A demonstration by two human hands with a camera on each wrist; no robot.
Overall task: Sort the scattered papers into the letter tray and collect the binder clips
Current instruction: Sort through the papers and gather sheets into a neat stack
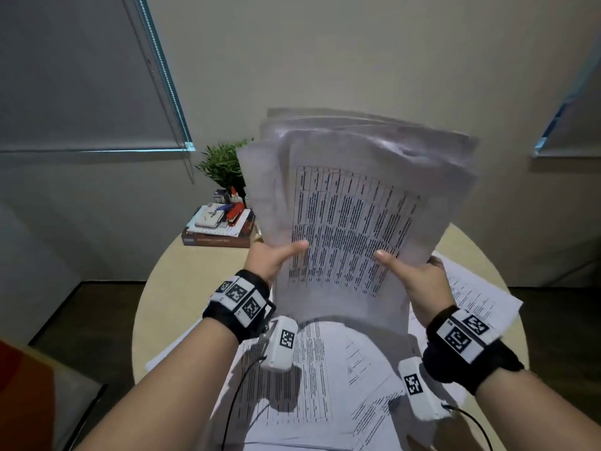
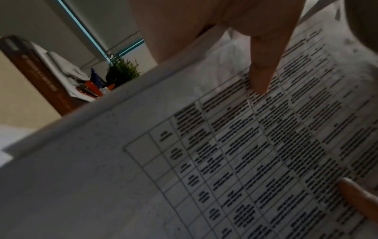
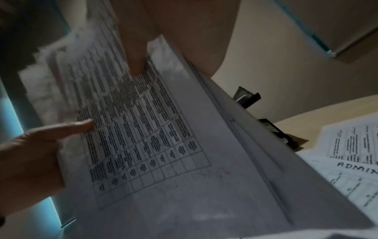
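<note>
Both hands hold a thick stack of printed papers (image 1: 354, 203) upright above the round table. My left hand (image 1: 276, 258) grips its lower left edge, thumb pressed on the front sheet. My right hand (image 1: 413, 275) grips the lower right edge the same way. The front sheet carries a printed table (image 2: 245, 145), also seen in the right wrist view as the stack of papers (image 3: 163, 145). More loose papers (image 1: 325, 369) lie scattered on the table under my wrists. A black mesh letter tray (image 3: 272, 127) shows behind the stack in the right wrist view. No binder clips are visible.
A pile of books (image 1: 218, 234) with a red stapler (image 1: 235, 212) and small items sits at the table's far left, a potted plant (image 1: 224, 161) behind it. Sheets, one marked ADMIN (image 3: 355, 168), lie at the right. The round table (image 1: 169, 288) ends near a wall.
</note>
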